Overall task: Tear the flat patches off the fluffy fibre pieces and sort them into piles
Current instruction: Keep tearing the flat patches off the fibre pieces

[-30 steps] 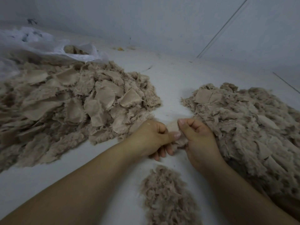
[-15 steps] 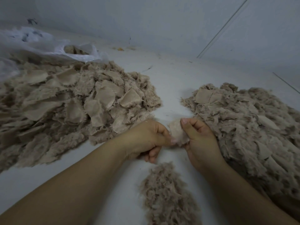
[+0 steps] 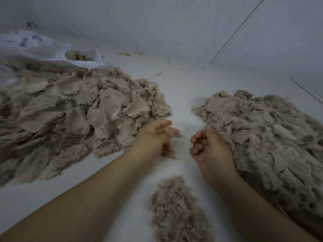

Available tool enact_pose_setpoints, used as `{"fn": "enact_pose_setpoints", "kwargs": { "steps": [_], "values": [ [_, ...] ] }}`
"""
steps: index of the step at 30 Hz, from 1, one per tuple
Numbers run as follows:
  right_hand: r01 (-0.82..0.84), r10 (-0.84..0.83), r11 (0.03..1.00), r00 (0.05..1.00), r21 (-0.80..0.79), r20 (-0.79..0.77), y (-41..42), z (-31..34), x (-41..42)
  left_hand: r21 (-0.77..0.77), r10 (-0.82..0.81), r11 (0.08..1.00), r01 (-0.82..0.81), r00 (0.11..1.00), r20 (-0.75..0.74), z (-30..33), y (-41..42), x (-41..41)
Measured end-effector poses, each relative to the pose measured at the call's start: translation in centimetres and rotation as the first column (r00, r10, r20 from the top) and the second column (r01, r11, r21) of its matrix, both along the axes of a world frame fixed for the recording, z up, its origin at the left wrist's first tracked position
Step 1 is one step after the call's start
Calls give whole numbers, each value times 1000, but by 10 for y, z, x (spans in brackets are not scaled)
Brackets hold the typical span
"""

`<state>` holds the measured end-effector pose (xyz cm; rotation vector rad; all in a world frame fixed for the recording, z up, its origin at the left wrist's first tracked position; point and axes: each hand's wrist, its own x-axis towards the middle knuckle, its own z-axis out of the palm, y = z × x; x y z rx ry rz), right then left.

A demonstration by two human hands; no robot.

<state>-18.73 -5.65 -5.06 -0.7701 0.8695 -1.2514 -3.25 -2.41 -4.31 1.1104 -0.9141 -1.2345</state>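
Observation:
My left hand [image 3: 157, 137] is blurred at the near edge of the big left pile [image 3: 70, 119] of flat beige patches and ragged fibre. Its fingers are partly stretched out and I see nothing in them. My right hand [image 3: 209, 149] lies against the left edge of the big right pile [image 3: 262, 137] of fluffy fibre pieces. Its fingers curl toward the palm, and nothing shows inside them. A small heap of loose fluff [image 3: 176, 210] lies on the white table [image 3: 183, 88] just below and between my wrists.
A clear plastic bag [image 3: 52, 51] with more beige material in it lies at the back left behind the patch pile. Grey walls [image 3: 174, 23] close the table at the back and right. A bare strip of table runs between the two big piles.
The small beige piece that both hands pinched between them is gone from view. My hands have moved apart, the left swinging toward the patch pile, the right drawing back toward the fluffy pile.

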Motion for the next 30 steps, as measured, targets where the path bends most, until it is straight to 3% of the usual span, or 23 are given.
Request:
{"fn": "enact_pose_setpoints", "kwargs": {
  "steps": [3,8,12,15,18,21,24,30],
  "values": [
    [43,-44,998,998,39,48,2,2,-1,-36,-95,993,110,954,285,-5,5,-8],
    [106,-111,993,985,51,130,10,3,-6,-46,-59,994,99,844,532,0,0,-22],
    [194,-199,980,959,43,202,16,7,-9,-125,-107,944,305,643,758,11,-15,-38],
    [239,-247,969,938,62,245,18,9,-11,-152,-175,840,521,525,833,27,-34,-53],
    [248,-259,966,934,74,247,18,8,-12,-37,-258,734,678,329,908,35,-54,-69],
    [274,-289,957,919,95,267,14,8,-12,37,-243,728,685,207,948,34,-66,-77],
    [277,-295,956,913,101,282,12,8,-11,99,-367,713,694,249,896,31,-70,-74],
    [179,-190,981,959,70,210,17,6,-6,16,-274,837,547,393,878,11,-54,-61]
  ]
}}
